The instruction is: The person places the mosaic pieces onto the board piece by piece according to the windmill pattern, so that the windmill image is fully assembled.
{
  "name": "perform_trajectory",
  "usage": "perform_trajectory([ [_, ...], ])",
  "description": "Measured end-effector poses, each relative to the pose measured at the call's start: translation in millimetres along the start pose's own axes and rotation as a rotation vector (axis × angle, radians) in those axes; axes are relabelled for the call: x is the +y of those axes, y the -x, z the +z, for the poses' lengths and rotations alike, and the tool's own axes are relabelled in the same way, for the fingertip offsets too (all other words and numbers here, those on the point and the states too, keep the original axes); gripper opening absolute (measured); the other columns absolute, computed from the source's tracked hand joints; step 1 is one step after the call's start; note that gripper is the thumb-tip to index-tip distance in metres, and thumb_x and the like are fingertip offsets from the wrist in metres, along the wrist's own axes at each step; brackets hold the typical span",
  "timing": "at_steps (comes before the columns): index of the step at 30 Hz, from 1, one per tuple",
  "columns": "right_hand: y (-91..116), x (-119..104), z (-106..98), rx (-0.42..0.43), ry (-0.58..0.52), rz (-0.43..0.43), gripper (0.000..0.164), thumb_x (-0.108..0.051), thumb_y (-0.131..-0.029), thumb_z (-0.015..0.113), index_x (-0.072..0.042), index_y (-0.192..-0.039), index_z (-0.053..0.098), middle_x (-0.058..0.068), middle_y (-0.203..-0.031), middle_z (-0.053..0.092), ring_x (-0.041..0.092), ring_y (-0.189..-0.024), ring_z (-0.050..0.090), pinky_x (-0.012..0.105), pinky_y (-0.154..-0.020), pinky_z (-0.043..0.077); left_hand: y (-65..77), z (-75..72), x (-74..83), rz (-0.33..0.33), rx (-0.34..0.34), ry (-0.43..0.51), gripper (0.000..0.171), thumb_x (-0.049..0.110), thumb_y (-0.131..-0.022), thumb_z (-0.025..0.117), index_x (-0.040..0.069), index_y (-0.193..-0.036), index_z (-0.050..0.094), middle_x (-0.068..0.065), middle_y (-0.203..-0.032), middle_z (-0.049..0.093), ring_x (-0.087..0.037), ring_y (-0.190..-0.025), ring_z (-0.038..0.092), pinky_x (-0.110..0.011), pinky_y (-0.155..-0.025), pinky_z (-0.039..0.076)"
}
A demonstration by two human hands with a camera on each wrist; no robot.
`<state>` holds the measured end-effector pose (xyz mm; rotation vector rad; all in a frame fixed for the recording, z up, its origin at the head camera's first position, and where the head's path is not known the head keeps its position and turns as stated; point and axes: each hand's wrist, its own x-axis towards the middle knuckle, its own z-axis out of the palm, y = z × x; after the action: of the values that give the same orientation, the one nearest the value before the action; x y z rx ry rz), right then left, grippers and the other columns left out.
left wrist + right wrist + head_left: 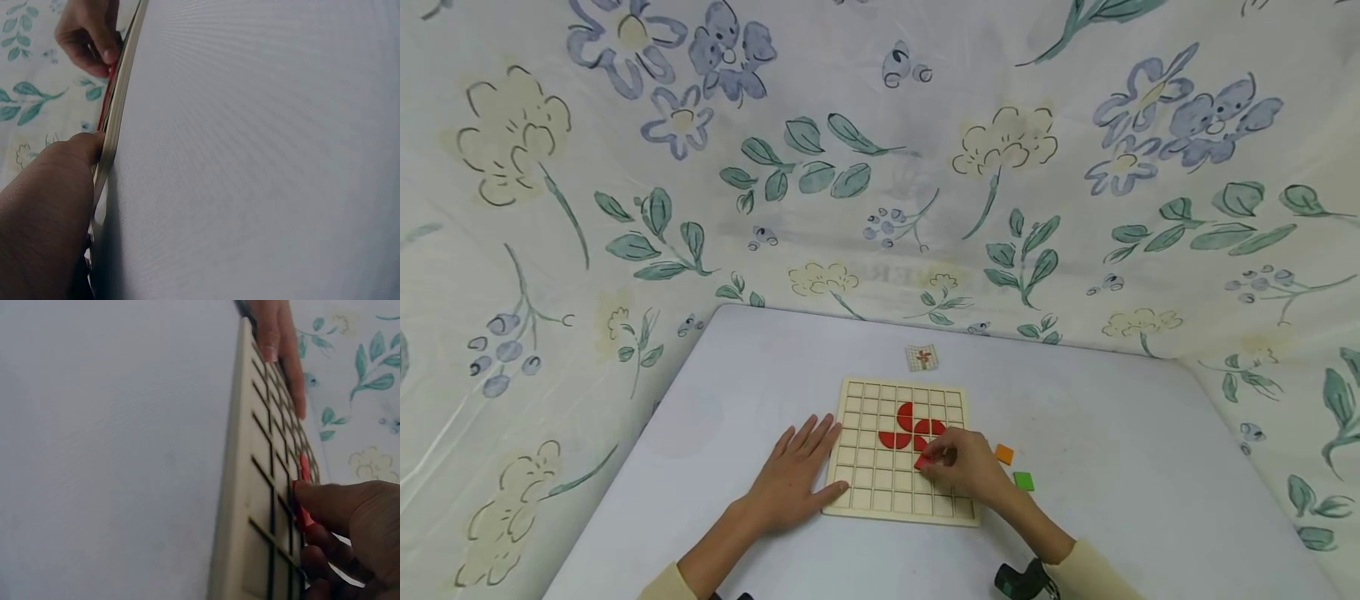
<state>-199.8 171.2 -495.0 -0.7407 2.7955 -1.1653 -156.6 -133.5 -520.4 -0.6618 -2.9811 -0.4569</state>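
A square wooden grid board (868, 479) lies on the white table, with several red curved tiles (895, 439) set in its cells in a pinwheel shape. My right hand (962, 462) pinches a small red tile (922, 461) between thumb and fingers, low over the cells just below the pinwheel. In the right wrist view the red tile (302, 512) is right at the board's surface. My left hand (793, 479) lies flat with fingers spread along the board's left side, its thumb on the lower left edge and its fingertips near the upper left edge.
Right of the board lie an orange square tile (1003, 454) and a green square tile (1023, 481). Behind the board is a small card (922, 357) printed with a red pinwheel on a grid. Flowered cloth (850, 233) hangs behind the table (1112, 467).
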Motion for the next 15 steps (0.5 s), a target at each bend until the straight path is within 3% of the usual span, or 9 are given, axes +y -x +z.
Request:
perform_trajectory([
  [8,-1.0,-4.1,0.1,-0.042,0.110,-0.092,0.010,-0.007,-0.081,0.081,-0.013,-0.087,0.077,-0.007,-0.083,0.062,0.005,-0.066,0.050,0.022,-0.057,0.047,0.1,-1.9,1.0,-0.002,-0.015,-0.004,0.085,0.062,-0.095,0.048,0.007,-0.156,0.025,-0.010,-0.162,0.020,-0.031,-0.148,0.012,-0.053,-0.116,0.013],
  [15,-2.7,-1.7,-2.8,-0.075,0.100,-0.154,0.013,0.000,-0.082,0.078,-0.012,-0.087,0.077,-0.006,-0.085,0.066,0.008,-0.068,0.053,0.021,-0.059,0.048,0.0,-2.1,1.5,0.000,0.000,-0.006,0.085,0.061,-0.095,0.050,0.007,-0.156,0.026,-0.010,-0.161,0.021,-0.031,-0.148,0.014,-0.053,-0.116,0.014],
])
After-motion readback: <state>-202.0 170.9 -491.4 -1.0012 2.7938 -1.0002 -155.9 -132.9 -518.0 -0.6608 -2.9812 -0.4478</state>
